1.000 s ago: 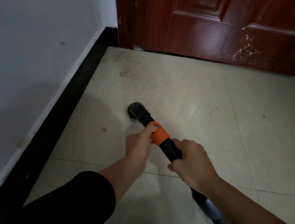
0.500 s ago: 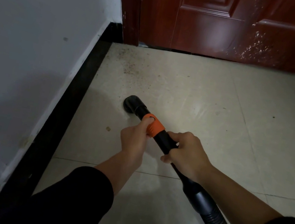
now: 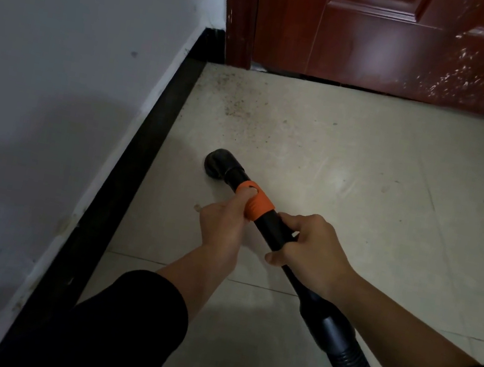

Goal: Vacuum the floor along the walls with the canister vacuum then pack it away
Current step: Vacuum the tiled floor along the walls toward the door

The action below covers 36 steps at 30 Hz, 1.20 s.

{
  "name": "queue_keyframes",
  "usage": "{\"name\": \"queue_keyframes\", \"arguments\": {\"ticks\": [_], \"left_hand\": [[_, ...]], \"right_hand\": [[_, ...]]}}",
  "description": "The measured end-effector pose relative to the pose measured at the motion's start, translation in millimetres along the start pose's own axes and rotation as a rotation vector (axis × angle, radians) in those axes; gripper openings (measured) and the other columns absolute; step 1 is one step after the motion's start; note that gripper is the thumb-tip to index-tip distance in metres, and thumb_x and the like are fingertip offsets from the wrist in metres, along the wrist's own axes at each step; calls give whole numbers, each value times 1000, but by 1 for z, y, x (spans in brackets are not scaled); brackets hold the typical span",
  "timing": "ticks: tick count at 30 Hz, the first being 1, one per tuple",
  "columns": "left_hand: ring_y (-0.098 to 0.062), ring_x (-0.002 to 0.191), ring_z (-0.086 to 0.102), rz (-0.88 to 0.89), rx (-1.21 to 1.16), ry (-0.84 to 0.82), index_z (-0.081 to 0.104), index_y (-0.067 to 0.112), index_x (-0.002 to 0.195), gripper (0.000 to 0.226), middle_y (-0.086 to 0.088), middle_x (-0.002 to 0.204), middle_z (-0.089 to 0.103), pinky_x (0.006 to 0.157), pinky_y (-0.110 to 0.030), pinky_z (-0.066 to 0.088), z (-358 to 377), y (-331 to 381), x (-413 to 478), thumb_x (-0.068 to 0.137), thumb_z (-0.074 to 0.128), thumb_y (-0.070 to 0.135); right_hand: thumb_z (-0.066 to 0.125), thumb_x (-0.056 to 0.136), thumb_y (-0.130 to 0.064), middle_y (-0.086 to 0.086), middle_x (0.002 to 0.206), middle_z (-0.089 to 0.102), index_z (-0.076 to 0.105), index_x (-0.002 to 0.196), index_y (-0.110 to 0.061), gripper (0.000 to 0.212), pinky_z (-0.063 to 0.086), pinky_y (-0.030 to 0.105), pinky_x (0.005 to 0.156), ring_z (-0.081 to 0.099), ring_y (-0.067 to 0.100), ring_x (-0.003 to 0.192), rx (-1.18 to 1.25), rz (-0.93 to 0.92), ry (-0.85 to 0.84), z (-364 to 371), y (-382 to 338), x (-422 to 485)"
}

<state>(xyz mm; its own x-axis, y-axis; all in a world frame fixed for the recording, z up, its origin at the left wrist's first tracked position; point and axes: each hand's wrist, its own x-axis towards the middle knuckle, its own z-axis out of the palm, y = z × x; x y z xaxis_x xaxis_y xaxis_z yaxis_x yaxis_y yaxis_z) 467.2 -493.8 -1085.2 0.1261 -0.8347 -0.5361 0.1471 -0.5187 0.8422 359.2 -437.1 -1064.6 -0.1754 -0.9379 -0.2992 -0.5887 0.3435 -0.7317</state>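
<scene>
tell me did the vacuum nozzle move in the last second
Yes. The nozzle has slid left, toward the black baseboard; the floor gap between them is narrower than a second ago.

Pale tiled floor [image 3: 365, 172], dusty.
Dark grit [image 3: 241, 108] lies in its far left corner; the vacuum wand [image 3: 272, 225] rests tip-down nearby.

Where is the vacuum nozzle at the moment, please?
In the head view the nozzle is on the floor left of centre, close to the black skirting board, just beyond the left hand gripping the orange collar.
</scene>
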Motion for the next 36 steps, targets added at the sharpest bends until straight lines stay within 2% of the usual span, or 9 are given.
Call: {"name": "queue_keyframes", "arguments": {"ticks": [4,9,15,20,23,26,31,36], "left_hand": [[-9,67,58,17,-16,14,59,16,67,24,0,72,61,61,-22,42,-3,3,5,85,71,27],[-10,67,58,23,-19,39,60,14,67,25,-2,73,61,59,-22,41,-10,5,14,84,72,28],[-12,68,57,13,-28,76,60,14,69,24,-4,76,61,59,-23,43,-16,7,22,81,73,29],[-13,70,58,-6,-53,98,61,13,68,23,-3,75,62,61,-24,44,-21,10,25,80,74,27],[-12,69,58,-12,-60,113,61,13,69,23,-3,76,62,58,-23,43,-25,11,26,80,75,28],[-14,71,59,-16,-69,141,62,13,71,22,-4,78,63,56,-23,43,-29,10,26,79,75,28],[-15,72,58,-20,-68,175,62,11,72,23,-4,78,62,55,-23,42,-35,8,22,79,75,29],[-14,67,53,-29,-52,166,64,6,76,26,-8,77,59,55,-23,40,-43,-1,9,79,74,30]], "right_hand": [[78,68,-4,13,80,71,72,105,-13,39,56,37,70,67,30,73,9,-15,3,6,-5,5],[78,68,-4,2,67,64,73,103,-15,37,50,26,60,61,18,60,20,-14,-17,13,-13,11],[77,69,-4,4,68,63,72,101,-12,34,49,25,58,58,15,56,-2,-21,-34,19,-19,17],[75,70,-3,1,61,60,72,98,-10,29,42,15,47,52,9,48,-10,-24,-41,24,-23,21],[75,70,-4,5,66,64,73,98,-11,29,46,22,53,56,13,52,-26,-34,-49,26,-26,22],[75,69,-3,6,73,69,74,101,-13,33,47,21,55,59,13,56,-21,-47,-71,28,-27,21],[79,65,-6,10,95,74,75,101,-13,37,57,38,75,68,23,75,-22,-70,-102,28,-28,18],[80,66,-6,4,81,70,75,95,-17,32,49,23,64,63,13,67,-37,-80,-156,24,-25,4]]}}
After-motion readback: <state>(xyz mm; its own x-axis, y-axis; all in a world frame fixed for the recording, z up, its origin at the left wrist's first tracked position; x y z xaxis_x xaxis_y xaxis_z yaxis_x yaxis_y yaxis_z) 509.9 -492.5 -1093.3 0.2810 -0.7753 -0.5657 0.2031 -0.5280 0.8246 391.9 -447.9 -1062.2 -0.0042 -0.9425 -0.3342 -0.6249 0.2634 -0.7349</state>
